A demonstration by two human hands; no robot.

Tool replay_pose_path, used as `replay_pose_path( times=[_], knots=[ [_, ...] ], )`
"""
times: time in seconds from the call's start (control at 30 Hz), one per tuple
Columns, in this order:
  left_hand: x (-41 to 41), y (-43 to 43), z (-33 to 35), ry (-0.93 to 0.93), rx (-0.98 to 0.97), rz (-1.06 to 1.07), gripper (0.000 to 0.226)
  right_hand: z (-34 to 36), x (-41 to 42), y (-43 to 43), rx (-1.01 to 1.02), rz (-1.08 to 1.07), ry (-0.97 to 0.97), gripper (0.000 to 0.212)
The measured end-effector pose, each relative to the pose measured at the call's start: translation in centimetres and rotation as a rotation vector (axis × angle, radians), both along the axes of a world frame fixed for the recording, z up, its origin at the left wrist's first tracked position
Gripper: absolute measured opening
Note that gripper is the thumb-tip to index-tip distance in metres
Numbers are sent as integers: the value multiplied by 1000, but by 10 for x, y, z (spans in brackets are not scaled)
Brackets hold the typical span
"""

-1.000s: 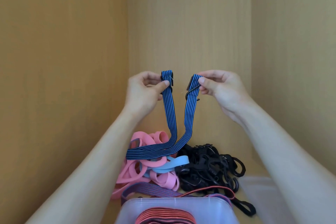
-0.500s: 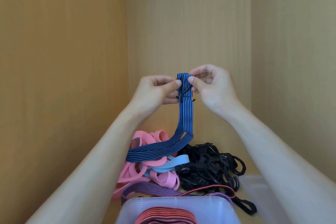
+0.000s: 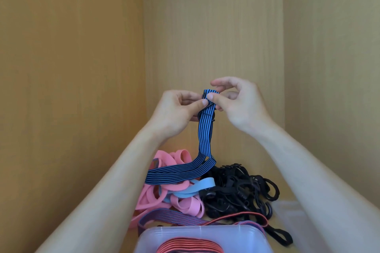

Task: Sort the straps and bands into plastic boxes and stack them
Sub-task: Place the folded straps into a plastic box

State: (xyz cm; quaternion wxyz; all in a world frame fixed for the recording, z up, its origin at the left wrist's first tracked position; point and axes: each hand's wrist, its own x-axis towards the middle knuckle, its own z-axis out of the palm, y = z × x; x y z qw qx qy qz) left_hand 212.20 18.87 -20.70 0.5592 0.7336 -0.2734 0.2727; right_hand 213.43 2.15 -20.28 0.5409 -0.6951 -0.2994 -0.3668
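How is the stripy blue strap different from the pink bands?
The blue strap has dark stripes; the pink bands are plain. The blue strap is pinched up high by the left hand and right hand, hanging down doubled; the pink bands lie in a loose heap below. Both are flat and bendy.

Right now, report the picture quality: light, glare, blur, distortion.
Head view: light is soft and even, with no glare on the wooden walls; the blue striped strap, pinched by left hand and right hand, shows crisp stripes; the plastic box at the bottom edge is soft and cut off; the wide lens stretches the forearms toward the corners.
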Motion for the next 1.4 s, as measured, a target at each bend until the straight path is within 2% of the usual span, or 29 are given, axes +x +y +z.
replay_pose_path(
  times=[0.2,0.3,0.4,0.47,0.63,0.9,1.03,1.17,1.3,1.4],
  knots=[
    [4,-1,-5,6,30,-5,7,3,-2,-10,-161,0,62,24],
    [6,-1,-5,83,22,-106,16,6,-6,-12,-128,-69,12,26],
    [7,1,-8,126,215,-113,15,12,-11,-16,-51,-100,-60,26],
    [8,0,-11,136,261,-104,15,15,-14,-19,-14,-101,-101,26],
    [3,-1,-9,136,14,-76,16,14,-19,-11,-21,-85,-172,29],
    [-3,4,-2,65,-191,38,27,11,-27,7,-292,77,-179,43],
    [-2,4,-1,77,-199,98,39,7,-26,11,-390,71,-135,39],
    [-4,2,-2,128,-141,88,25,6,-22,5,-459,6,-115,38],
    [-1,3,-3,140,-132,97,23,2,-19,4,-589,-97,-163,39],
    [1,5,-3,135,-141,100,23,-2,-18,8,-582,-145,-205,40]
  ],
)
